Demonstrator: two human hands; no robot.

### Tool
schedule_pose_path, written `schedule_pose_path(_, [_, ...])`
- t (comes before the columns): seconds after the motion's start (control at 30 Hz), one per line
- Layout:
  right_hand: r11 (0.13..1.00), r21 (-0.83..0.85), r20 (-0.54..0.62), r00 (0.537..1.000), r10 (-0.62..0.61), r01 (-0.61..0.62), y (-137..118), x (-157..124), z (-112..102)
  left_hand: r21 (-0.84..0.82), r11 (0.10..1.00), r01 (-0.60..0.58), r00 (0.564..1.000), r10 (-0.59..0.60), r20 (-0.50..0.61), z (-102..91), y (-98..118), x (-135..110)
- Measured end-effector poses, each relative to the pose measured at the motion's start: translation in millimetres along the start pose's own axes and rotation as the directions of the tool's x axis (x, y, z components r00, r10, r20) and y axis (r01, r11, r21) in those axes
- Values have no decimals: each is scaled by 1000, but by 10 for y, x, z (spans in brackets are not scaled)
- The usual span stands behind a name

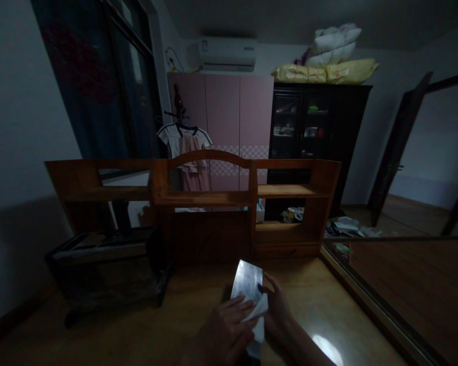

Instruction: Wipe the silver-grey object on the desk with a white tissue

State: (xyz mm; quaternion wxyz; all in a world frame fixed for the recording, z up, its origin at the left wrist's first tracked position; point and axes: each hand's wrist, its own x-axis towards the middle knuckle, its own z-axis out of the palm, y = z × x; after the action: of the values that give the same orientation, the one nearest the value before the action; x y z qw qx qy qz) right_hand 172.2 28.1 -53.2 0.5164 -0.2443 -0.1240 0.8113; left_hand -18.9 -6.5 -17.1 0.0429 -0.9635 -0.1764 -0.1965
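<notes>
Both hands meet low in frame: left hand (223, 333) presses a white cloth (257, 310) onto a shiny flat panel (247, 280), gripped at its far-side edge by right hand (278, 310); dimness hides finer detail, wooden desk (156, 325) beneath.

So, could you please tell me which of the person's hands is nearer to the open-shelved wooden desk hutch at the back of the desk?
Right. The right hand, gripping the shiny flat panel's edge, sits closer to the wooden hutch; the left hand lies lower, nearer the camera.

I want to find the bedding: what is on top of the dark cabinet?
On the dark cabinet lie yellow bundles with white pillows stacked above them. Anything behind them is hidden.
</notes>
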Motion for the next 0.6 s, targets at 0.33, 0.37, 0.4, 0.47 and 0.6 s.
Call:
schedule_pose_path(0.33, [997, 75, 185, 983, 1, -15, 9, -82, 94, 212, 930, 300, 934, -240, -266, 175, -235, -146])
schedule_pose_path(0.37, [997, 81, 188, 982, 1, -17, 10, -88, 101, 194, 937, 291, 937, -238, -257, 173, -235, -151])
schedule_pose_path(0.4, [996, 84, 190, 982, 2, -18, 10, -90, 105, 172, 950, 259, 948, -216, -234, 157, -222, -146])
schedule_pose_path(0.47, [997, 82, 181, 983, 0, -15, 6, -79, 105, 111, 980, 162, 976, -143, -166, 101, -165, -109])
schedule_pose_path(0.6, [999, 39, 109, 994, 17, -21, -13, -16, 59, -19, 996, 85, 994, -86, -66, 14, -40, -22])
